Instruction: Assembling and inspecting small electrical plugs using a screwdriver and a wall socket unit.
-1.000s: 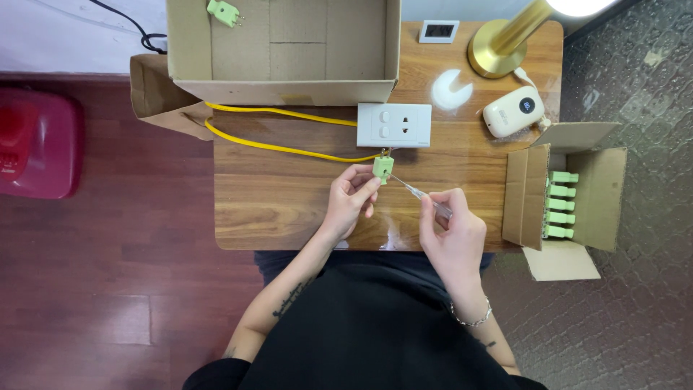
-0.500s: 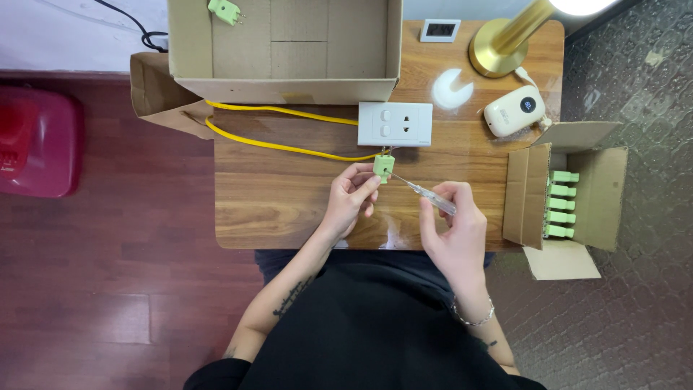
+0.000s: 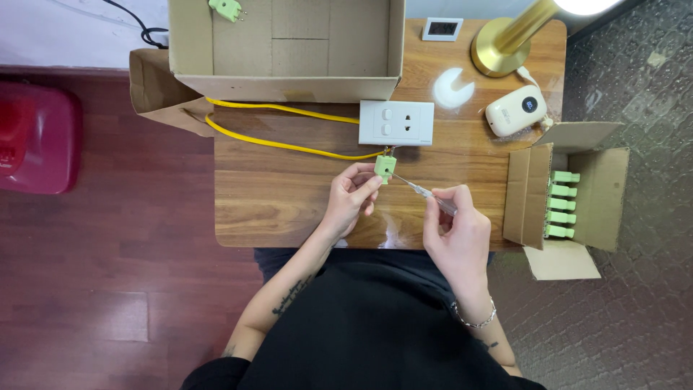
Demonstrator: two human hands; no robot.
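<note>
Left hand point(image 3: 350, 198) still grips the green plug point(image 3: 385, 167); right hand point(image 3: 455, 231), gripping the screwdriver point(image 3: 426, 192), has shifted slightly rightward. Bare surface point(image 3: 289, 195) lies open leftward.

Centre of frame: small green plastic connector point(image 3: 385, 167), matt, pinched in left hand point(image 3: 349, 199). Right hand point(image 3: 455, 227) grips slim screwdriver point(image 3: 426, 193), shiny metal shaft, clear plastic handle. Brown wooden table point(image 3: 289, 202): varnished, glossy, visible grain. Yellow cable point(image 3: 289, 146): smooth rubbery sheath. White socket plate point(image 3: 397, 123): smooth plastic. Top of frame: large open box point(image 3: 289, 50), matt brown cardboard. Upper right: lamp base point(image 3: 498, 54), polished brass-coloured metal. Right edge: small cardboard carton point(image 3: 603, 195), matt.
</note>
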